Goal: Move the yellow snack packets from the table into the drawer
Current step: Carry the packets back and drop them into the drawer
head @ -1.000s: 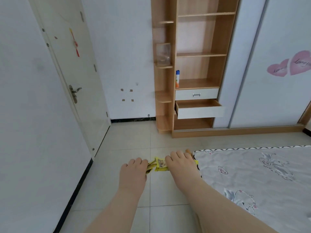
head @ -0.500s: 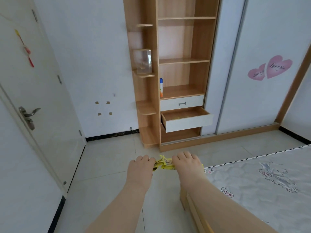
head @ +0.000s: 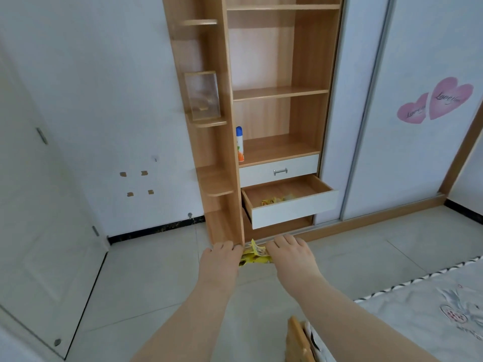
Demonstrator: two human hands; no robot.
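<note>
Yellow snack packets [head: 254, 256] sit bunched between the two hands, carried in the air above the tiled floor [head: 156, 283] in front of the shelf unit. At far left stands a white door [head: 39, 231], and next to it a white wall [head: 117, 87] bears four small tan marks [head: 136, 182]. Further right, the left hand [head: 220, 262] is seen from the back, its fingers curled down over the left end of the bundle and gripping it. The wooden shelf unit [head: 311, 61] rises behind it. A clear box [head: 202, 96] stands on one of its small side shelves, and a spray can [head: 239, 145] with a blue cap stands upright at the left end of the shelf just above the drawers. Below that, a closed white drawer front [head: 279, 169] with a metal handle sits over the drawer [head: 292, 211], which is pulled out. More yellow packets [head: 273, 200] lie inside it near the front wall, well apart from those in the hands. The right hand [head: 290, 257] grips the right end of the bundle the same way, knuckles up and fingers curled under. Right of the unit are white sliding doors [head: 392, 165], one bearing two pink heart stickers [head: 436, 103]. At lower right lies a pale printed bed cover [head: 431, 296] with black-and-white trim, and a light wooden edge [head: 298, 340] shows just beside its near corner.
</note>
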